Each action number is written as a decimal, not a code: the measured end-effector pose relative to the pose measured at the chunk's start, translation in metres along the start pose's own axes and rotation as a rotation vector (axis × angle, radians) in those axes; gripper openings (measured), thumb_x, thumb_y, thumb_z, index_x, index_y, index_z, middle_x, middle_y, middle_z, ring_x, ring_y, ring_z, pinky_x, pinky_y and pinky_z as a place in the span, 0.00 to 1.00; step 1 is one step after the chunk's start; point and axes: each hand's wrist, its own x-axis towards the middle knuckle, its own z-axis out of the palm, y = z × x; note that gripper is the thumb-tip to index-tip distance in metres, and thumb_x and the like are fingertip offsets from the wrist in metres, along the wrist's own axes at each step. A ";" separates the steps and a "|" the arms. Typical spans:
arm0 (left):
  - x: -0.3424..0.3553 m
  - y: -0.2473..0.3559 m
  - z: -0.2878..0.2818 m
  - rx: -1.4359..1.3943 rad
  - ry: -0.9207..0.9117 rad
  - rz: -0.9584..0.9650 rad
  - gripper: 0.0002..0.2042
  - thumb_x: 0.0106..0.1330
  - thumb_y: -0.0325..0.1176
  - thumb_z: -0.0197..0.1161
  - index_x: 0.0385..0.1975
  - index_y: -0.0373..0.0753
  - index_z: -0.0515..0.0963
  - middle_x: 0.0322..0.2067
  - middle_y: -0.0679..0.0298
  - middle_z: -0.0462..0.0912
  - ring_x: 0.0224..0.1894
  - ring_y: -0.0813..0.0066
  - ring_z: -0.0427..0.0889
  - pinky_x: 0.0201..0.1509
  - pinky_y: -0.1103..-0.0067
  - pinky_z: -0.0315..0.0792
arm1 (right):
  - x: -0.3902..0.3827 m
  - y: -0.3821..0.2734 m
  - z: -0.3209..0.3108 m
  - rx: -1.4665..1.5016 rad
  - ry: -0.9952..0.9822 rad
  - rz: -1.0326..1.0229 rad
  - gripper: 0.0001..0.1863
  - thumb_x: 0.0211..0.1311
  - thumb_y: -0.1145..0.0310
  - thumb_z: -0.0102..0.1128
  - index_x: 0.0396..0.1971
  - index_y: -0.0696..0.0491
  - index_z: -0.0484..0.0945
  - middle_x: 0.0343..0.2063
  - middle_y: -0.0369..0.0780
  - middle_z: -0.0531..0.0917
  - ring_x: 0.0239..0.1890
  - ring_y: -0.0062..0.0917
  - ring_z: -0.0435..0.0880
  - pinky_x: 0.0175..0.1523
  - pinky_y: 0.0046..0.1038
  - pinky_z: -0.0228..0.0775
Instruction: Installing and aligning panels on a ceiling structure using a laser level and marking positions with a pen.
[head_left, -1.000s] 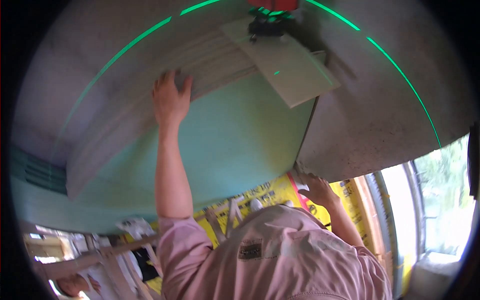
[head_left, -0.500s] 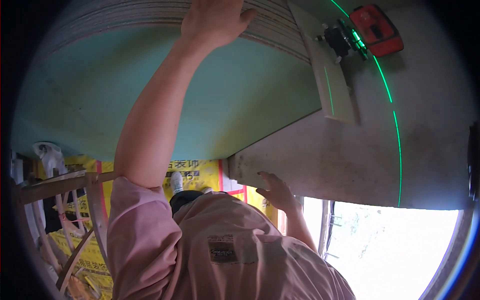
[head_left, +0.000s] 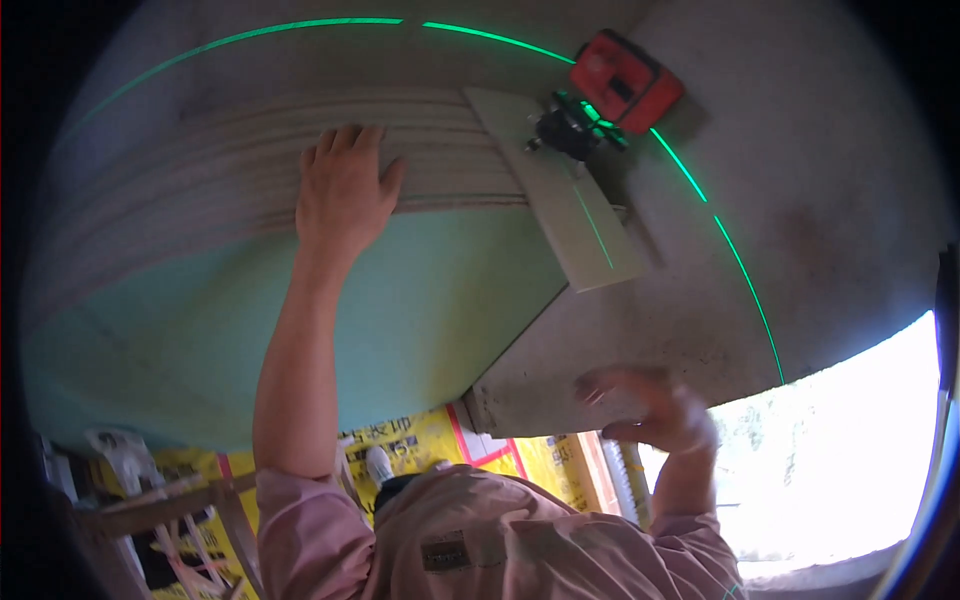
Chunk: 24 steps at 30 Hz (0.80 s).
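My left hand (head_left: 345,190) lies open, back upward, on the layered pale board edges (head_left: 240,165) above a large light-green panel (head_left: 420,300). My right hand (head_left: 635,405) is raised beside the concrete surface, fingers slightly bent and blurred, with nothing visible in it. A pale board strip (head_left: 585,240) crosses the right end of the stack. At its upper part sits a black mount (head_left: 565,133) beside a red-and-black laser level (head_left: 625,82), which casts green lines.
Grey concrete (head_left: 820,200) surrounds the boards. Below are yellow floor covering (head_left: 420,430) with pink tape, a wooden frame (head_left: 220,510) and a white plastic bag (head_left: 120,460) at lower left. A bright window opening (head_left: 830,460) is at lower right.
My right hand has risen higher beside the concrete. My left hand stays at the board edges. The view has swung about, so the laser level has shifted in the picture.
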 end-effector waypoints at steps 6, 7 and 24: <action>0.011 0.013 -0.008 0.037 -0.097 0.010 0.18 0.61 0.38 0.63 0.47 0.36 0.75 0.44 0.54 0.78 0.51 0.54 0.74 0.55 0.62 0.66 | 0.051 -0.024 -0.093 0.007 0.787 -0.120 0.12 0.62 0.71 0.61 0.44 0.60 0.76 0.39 0.37 0.82 0.38 0.20 0.79 0.46 0.23 0.72; 0.009 0.013 -0.007 0.030 -0.099 -0.003 0.18 0.61 0.38 0.63 0.47 0.36 0.75 0.45 0.54 0.77 0.52 0.54 0.73 0.55 0.62 0.66 | 0.070 -0.029 -0.108 -0.007 0.880 -0.188 0.13 0.62 0.70 0.60 0.44 0.60 0.76 0.38 0.36 0.82 0.37 0.19 0.77 0.46 0.22 0.70; 0.008 0.008 -0.015 0.071 -0.148 0.001 0.17 0.63 0.40 0.62 0.47 0.37 0.76 0.44 0.54 0.77 0.52 0.56 0.74 0.56 0.62 0.66 | 0.153 0.015 -0.179 0.267 0.978 -0.036 0.35 0.61 0.51 0.63 0.63 0.53 0.64 0.63 0.42 0.69 0.68 0.33 0.62 0.69 0.37 0.53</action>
